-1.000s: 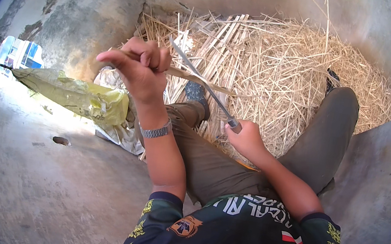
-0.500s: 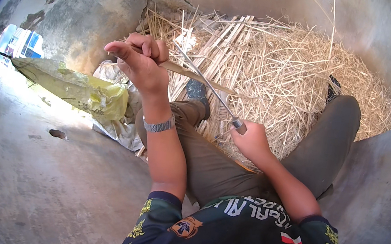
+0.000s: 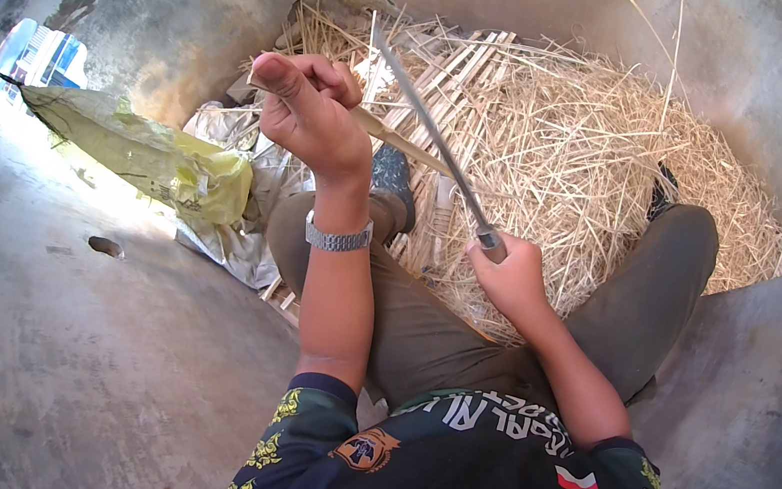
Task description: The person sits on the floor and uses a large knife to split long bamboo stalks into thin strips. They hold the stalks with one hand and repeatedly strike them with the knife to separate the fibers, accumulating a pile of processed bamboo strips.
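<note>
My left hand [image 3: 320,125] is raised on the left, its fingers wrapped round a pale bamboo strip [image 3: 394,140]. From the fist the strip slants down to the right, and a short end shows by the thumb. My right hand [image 3: 513,279] grips the handle of a long-bladed knife [image 3: 435,136] in front of my lap. The blade points up and to the left, its flat side partly showing. It crosses the strip's far end in this view; whether the two touch, I cannot tell.
Straw and shavings [image 3: 567,149] are heaped between my legs, with split bamboo strips [image 3: 451,76] lying along their left side. A yellowish sack [image 3: 136,156] lies left of my bent knee. Curved concrete walls [image 3: 204,4] surround me, with a small hole [image 3: 107,247] at lower left.
My left hand has shifted to the right with the bamboo strip. The knife's blade has tilted steeper and turned, showing more of its flat. My right hand has barely moved.
</note>
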